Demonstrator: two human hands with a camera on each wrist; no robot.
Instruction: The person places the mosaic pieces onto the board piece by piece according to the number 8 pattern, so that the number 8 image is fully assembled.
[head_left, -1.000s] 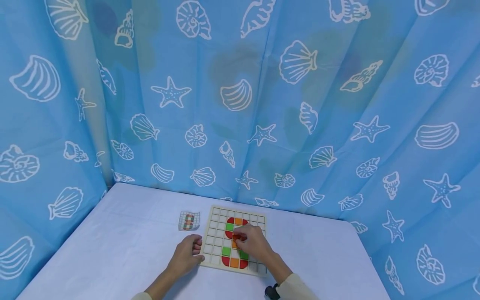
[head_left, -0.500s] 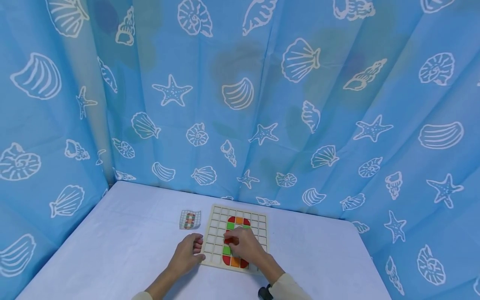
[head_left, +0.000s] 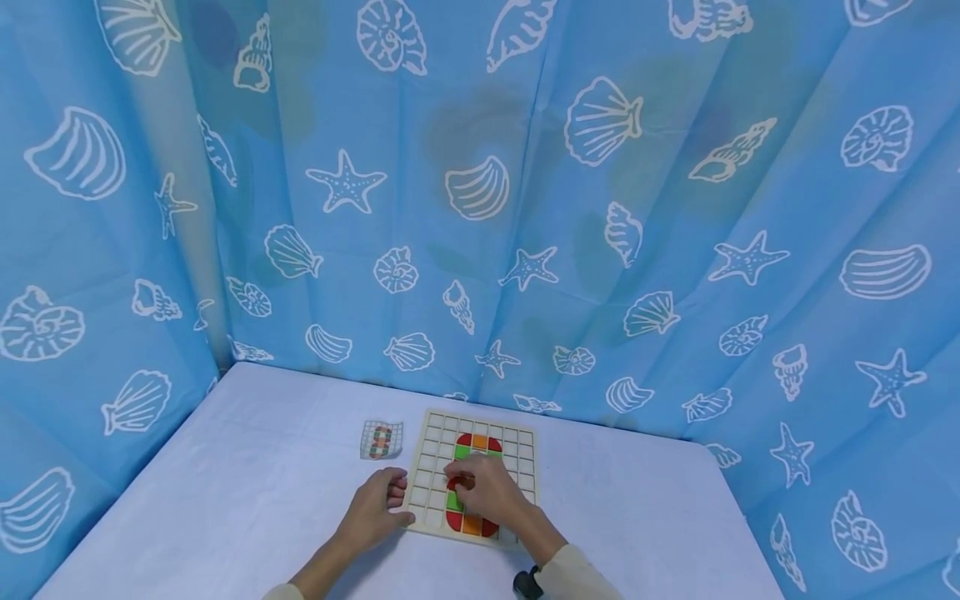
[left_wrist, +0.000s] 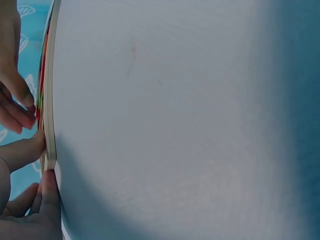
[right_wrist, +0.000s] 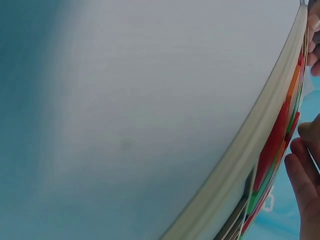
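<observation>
A square wooden grid board (head_left: pixel 428 486) lies on the table, with red, orange and green flat tiles forming a rounded pattern down its middle. My left hand (head_left: pixel 375 508) holds the board's near left corner between thumb and fingers; in the left wrist view the thumb (left_wrist: pixel 25 150) touches the corner. Over the middle of the pattern, my right hand (head_left: pixel 491 487) pinches a red quarter-round tile (head_left: pixel 453 482) at the pattern's left side, just above a green tile (head_left: pixel 454 502). The right hand covers the central tiles in the head view. A red tile edge (right_wrist: pixel 296 120) shows by its fingertips in the right wrist view.
A small pattern card (head_left: pixel 381 440) with a printed grid and coloured shape lies left of the board. White cloth covers the table (head_left: pixel 622 508). A blue shell-print curtain (head_left: pixel 480 250) hangs behind and at both sides.
My right hand has moved left and slightly nearer across the board, from the pattern's centre to the red tile on its left side. The left hand has stayed at the board's corner.
</observation>
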